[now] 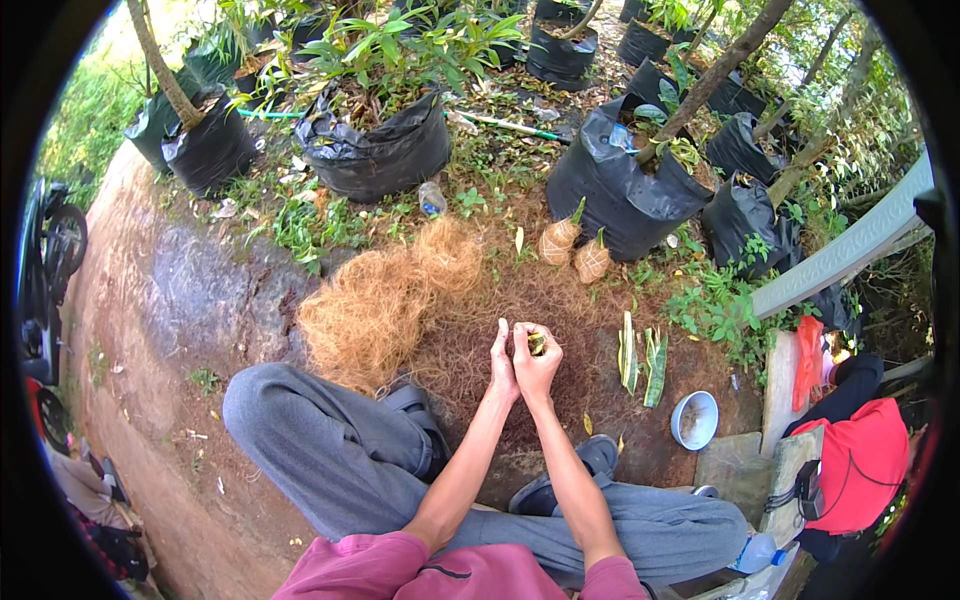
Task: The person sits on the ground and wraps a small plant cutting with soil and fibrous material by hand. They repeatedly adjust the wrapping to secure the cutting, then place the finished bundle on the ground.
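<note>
My left hand (504, 364) and my right hand (538, 369) are pressed together in front of me, cupped around a small yellow-edged green leaf cutting (535, 343). Only the cutting's tip shows between the fingers; whatever surrounds its base is hidden. Below them spreads dark brown coir-like material (469, 386). To the left lies a loose heap of tan coconut fibre (367, 315). Right of my hands are variegated snake plant leaf pieces (628, 352). Farther off, two string-tied fibre balls, one on the left (559, 241) and one on the right (592, 261), each have a green leaf poking out.
A pale blue bowl (694, 421) stands on the ground at right. Black grow bags (382, 154) with plants line the far side. A person in a red top (862, 457) sits at right, near a water bottle (757, 553). Motorbikes (49, 277) stand at far left.
</note>
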Available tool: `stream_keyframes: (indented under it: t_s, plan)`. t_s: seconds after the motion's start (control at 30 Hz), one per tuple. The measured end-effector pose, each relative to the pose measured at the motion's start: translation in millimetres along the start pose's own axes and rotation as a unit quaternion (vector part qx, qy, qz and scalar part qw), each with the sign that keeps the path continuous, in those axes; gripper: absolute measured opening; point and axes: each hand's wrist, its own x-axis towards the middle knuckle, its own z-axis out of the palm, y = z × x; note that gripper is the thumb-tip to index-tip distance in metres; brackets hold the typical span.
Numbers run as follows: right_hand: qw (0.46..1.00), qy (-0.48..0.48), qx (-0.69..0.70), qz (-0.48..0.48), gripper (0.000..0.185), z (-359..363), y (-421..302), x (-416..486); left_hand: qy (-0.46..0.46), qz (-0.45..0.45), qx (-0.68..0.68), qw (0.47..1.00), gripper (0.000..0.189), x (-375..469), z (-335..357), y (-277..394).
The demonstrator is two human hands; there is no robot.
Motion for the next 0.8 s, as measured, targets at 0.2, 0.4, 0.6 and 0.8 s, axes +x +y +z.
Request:
stream_keyframes:
  t_s: [0.2,0.4,0.6,0.8]
  plan:
    - [0.999,0.009,-0.004,-0.032,0.011,1,2,1,0.051,0.093,0.163,0.981,0.047,-10,18,-3]
    - [1.0,0.015,-0.01,-0.006,0.015,-1,9,-1,0.039,0.097,0.147,0.984,0.049,-22,37,-1]
    - [1.0,0.005,-0.012,0.014,0.021,-1,20,-7,0.129,0.09,0.207,0.966,0.042,-9,6,-7]
    - [0.999,-0.036,0.003,-0.008,0.018,-2,12,-6,0.111,-0.011,0.068,0.991,0.038,12,-25,-13]
